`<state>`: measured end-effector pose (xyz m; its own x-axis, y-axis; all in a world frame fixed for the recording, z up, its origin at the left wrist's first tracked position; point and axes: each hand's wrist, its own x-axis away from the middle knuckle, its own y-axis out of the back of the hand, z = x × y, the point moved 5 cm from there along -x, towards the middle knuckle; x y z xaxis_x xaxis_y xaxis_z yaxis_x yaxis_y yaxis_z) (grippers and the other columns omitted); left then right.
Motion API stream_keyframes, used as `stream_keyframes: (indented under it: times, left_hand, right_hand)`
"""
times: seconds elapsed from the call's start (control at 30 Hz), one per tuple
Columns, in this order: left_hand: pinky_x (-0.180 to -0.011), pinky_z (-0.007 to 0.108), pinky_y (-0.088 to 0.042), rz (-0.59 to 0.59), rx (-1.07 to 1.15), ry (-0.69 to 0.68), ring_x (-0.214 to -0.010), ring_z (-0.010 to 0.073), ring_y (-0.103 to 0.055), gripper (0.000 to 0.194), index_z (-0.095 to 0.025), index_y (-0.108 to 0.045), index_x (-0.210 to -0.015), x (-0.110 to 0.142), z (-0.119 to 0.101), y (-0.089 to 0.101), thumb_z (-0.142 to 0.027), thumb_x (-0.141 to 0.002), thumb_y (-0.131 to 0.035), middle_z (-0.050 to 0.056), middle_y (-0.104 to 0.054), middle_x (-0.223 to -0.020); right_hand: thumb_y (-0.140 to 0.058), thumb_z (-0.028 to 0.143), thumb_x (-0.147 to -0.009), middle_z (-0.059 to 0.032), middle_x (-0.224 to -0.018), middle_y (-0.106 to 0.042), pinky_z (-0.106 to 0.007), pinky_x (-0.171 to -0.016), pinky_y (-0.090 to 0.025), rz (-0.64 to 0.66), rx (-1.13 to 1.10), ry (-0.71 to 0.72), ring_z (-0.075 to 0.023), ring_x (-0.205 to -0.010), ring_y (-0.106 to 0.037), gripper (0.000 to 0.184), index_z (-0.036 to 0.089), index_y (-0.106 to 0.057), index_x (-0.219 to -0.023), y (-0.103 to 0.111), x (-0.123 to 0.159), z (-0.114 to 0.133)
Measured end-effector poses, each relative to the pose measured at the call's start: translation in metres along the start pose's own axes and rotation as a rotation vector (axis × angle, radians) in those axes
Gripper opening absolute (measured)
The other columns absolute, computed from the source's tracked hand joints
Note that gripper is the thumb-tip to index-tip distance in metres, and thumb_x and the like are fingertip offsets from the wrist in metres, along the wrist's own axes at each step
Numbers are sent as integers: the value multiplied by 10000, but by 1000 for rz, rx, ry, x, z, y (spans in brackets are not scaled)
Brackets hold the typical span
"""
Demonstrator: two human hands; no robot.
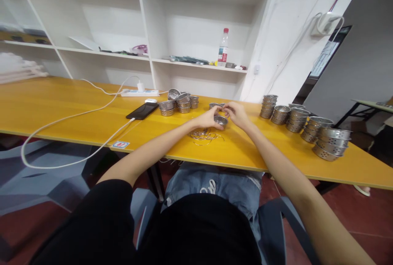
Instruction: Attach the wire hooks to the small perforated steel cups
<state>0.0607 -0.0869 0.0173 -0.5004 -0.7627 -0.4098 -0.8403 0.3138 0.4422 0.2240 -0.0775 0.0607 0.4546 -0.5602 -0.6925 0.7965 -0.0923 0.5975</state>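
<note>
My left hand [209,118] is curled around a small perforated metal cup [221,122], with the thumb low on its near side. Close to the cup's far rim, my right hand [237,115] has its thumb and fingertips pinched together; whatever is between them is too small to tell. Just left of the cup and nearer to me lies a loose tangle of thin metal wire rings [205,135] on the yellow table [196,153]. Behind my hands stand more small metal cups [214,105], partly hidden by my fingers.
A pile of perforated cups [183,104] sits left of my hands, beside a black phone [142,111] on a white cable [69,111]. Several stacks of cups [330,144] line the right side. A power strip [147,93] and shelves [196,61] holding a bottle [223,48] stand behind.
</note>
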Motion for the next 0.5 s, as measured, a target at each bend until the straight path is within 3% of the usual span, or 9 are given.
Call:
stream_keyframes:
  times: [0.5]
  left_hand:
    - [-1111,514,-473,6,-7,0,-1151,321,-677,1122,-110,-434,-1513,0,-1,1,-337,-573,-1001,118,-692,-1148]
  right_hand:
    - [-477,170,-1023,-79,-896,-675,-347,-808,-530,22,228,227,-220,-823,-616,234,196,-710,-1024,0,1,8]
